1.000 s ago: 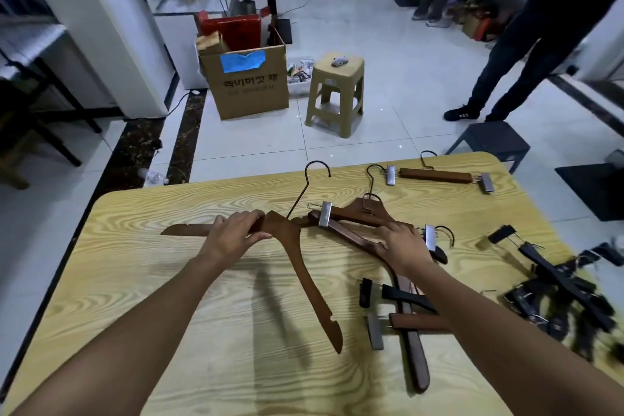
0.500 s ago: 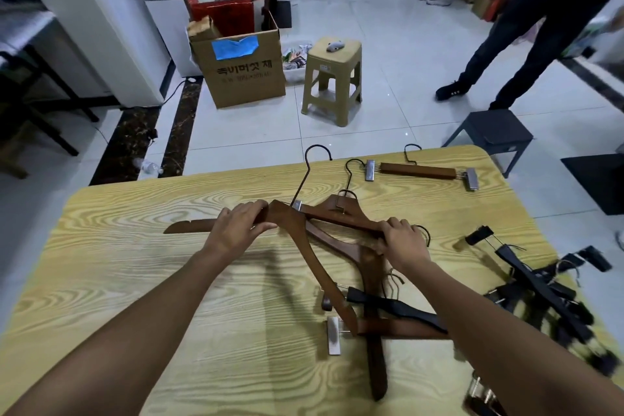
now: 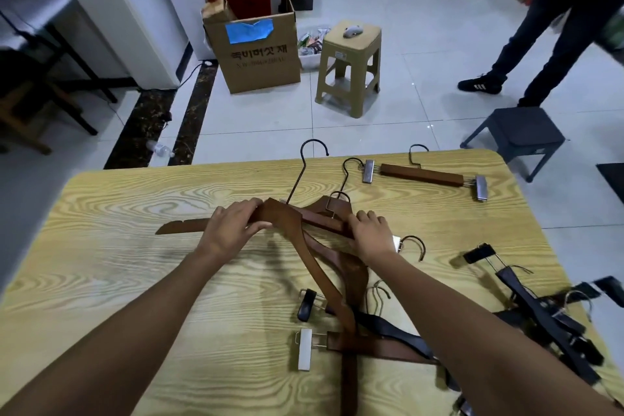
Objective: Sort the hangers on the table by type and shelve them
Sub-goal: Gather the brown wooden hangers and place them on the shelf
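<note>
My left hand point(image 3: 233, 228) grips the neck of a brown wooden coat hanger point(image 3: 304, 257) that lies on the wood-grain table point(image 3: 111, 267). Its arm overlaps a second wooden coat hanger point(image 3: 354, 275), and my right hand point(image 3: 371, 233) presses on a wooden clip hanger point(image 3: 322, 220) that crosses both. Another wooden clip hanger point(image 3: 422, 175) lies alone at the far edge. A third wooden clip hanger point(image 3: 371, 346) and a black clip hanger point(image 3: 388, 326) sit under the coat hangers' near ends. A pile of black clip hangers point(image 3: 540, 311) covers the table's right side.
Beyond the table stand a cardboard box point(image 3: 253, 47), a tan plastic stool point(image 3: 349, 64) and a dark grey stool point(image 3: 516, 135). A person's legs point(image 3: 547, 37) are at the back right. A bottle point(image 3: 160, 149) lies on the floor at left.
My left hand has slid its coat hanger to the right, onto the second coat hanger. My right hand has moved up and left with the clip hanger. The camera has tilted down.
</note>
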`<state>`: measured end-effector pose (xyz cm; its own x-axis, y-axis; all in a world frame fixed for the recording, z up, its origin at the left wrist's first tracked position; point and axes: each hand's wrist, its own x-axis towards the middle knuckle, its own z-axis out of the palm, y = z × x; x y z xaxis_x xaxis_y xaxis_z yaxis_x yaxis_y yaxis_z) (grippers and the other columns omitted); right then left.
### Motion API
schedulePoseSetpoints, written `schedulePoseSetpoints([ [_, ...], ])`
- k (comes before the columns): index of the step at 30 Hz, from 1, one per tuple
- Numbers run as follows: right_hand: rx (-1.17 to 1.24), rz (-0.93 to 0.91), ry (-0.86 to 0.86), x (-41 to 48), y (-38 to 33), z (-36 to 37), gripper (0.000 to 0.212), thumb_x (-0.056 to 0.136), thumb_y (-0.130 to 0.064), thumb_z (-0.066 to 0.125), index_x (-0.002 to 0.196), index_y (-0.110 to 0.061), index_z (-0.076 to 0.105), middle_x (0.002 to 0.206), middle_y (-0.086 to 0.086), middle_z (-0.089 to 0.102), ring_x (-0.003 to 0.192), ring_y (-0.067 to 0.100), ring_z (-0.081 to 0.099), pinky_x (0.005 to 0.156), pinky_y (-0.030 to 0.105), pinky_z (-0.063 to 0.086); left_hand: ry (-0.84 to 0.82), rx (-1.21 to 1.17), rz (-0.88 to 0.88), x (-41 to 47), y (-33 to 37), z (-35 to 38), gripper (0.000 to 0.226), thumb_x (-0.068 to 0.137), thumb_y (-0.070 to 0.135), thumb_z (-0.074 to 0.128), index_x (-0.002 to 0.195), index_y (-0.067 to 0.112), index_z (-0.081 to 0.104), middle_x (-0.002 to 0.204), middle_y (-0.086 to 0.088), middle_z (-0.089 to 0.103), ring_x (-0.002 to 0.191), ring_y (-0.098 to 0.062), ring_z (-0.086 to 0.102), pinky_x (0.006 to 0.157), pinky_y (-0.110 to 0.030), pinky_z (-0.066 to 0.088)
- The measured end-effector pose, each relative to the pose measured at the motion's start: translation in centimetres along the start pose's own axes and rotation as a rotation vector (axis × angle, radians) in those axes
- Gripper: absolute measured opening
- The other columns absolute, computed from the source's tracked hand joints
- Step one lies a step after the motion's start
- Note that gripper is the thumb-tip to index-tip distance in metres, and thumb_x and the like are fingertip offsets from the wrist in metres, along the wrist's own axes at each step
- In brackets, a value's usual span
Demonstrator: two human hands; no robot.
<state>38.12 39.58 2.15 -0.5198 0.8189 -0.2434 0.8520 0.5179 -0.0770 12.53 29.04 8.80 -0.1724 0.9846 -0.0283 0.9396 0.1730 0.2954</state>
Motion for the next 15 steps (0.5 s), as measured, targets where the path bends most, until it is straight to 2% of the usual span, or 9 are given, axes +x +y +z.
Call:
schedulePoseSetpoints([
  [6,-0.006,-0.020,-0.001,0.2,0.2,0.2,0.035,0.093,-0.012,0.048,0.127,-0.011,0.042,0.131,0.011,0.046,0.120,0.031,0.044,0.094,0.039,0.038,0.038,0.006,-0.037,0.2,0.9,-0.1,0.053,0.087,0.046,0.055,0.128,0.013,0.051,0.118,-0.004,0.064,0.111,-0.023,0.057,0.092,-0.039,0.036],
  [10,0.024,-0.058,0.047,0.0,1.1,-0.3,0.052,0.084,-0.008,0.061,0.130,-0.009,0.036,0.130,0.013,0.039,0.113,0.033,0.048,0.091,0.044,0.040,0.066,0.012,-0.038,0.5,1.6,-0.6,0.051,0.088,0.044,0.056,0.128,0.013,0.050,0.120,-0.005,0.063,0.115,-0.022,0.054,0.091,-0.037,0.033],
  [12,0.015,-0.058,0.093,0.2,1.7,-0.7,0.045,0.090,-0.017,0.058,0.129,-0.010,0.037,0.129,0.012,0.039,0.112,0.032,0.049,0.090,0.044,0.041,0.073,0.018,-0.036,0.7,1.9,-0.8,0.051,0.088,0.044,0.055,0.128,0.013,0.050,0.123,-0.004,0.062,0.117,-0.021,0.053,0.091,-0.036,0.032],
  [15,0.040,0.038,0.161,0.6,3.6,-1.6,0.029,0.098,-0.024,0.045,0.123,-0.008,0.041,0.123,0.011,0.041,0.105,0.031,0.053,0.084,0.042,0.043,0.068,0.024,-0.033,1.2,2.5,-1.0,0.052,0.088,0.045,0.054,0.129,0.013,0.049,0.125,-0.004,0.061,0.118,-0.021,0.052,0.093,-0.036,0.032],
])
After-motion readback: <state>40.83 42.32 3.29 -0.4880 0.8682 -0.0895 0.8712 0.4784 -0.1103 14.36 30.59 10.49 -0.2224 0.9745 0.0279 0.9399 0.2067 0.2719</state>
